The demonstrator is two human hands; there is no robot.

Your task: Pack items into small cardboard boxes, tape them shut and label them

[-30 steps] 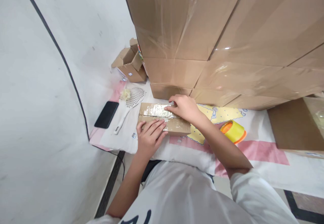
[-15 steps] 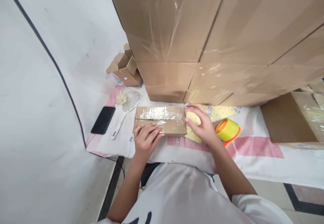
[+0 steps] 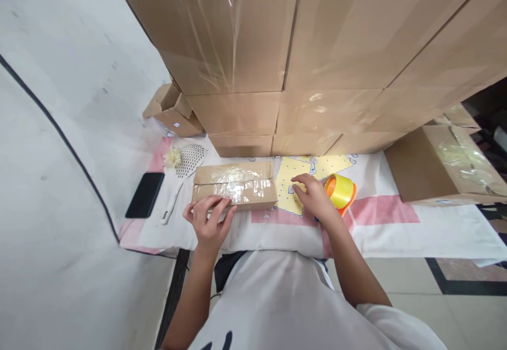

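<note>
A small cardboard box (image 3: 253,187) lies flat in the middle of the table, with shiny clear tape over its top seam. My left hand (image 3: 209,223) rests its fingertips on the box's front left edge, fingers spread and not wrapped round it. To the right of the box, and apart from it, my right hand (image 3: 313,198) hovers over the cloth with its fingers loosely apart and nothing in them. Just beyond that hand is a tape dispenser (image 3: 341,191) in yellow and orange, partly hidden behind the wrist.
Large cardboard boxes (image 3: 237,112) form a tall stack behind the work area. On the left are a black phone (image 3: 144,196), a white slotted skimmer (image 3: 190,161) and an open small box (image 3: 178,120). Another carton (image 3: 420,165) stands at right on the patterned cloth (image 3: 447,228).
My right hand has left the box's right end and sits nearer the tape dispenser. The left hand stays at the box's front edge. The whole view has shifted somewhat.
</note>
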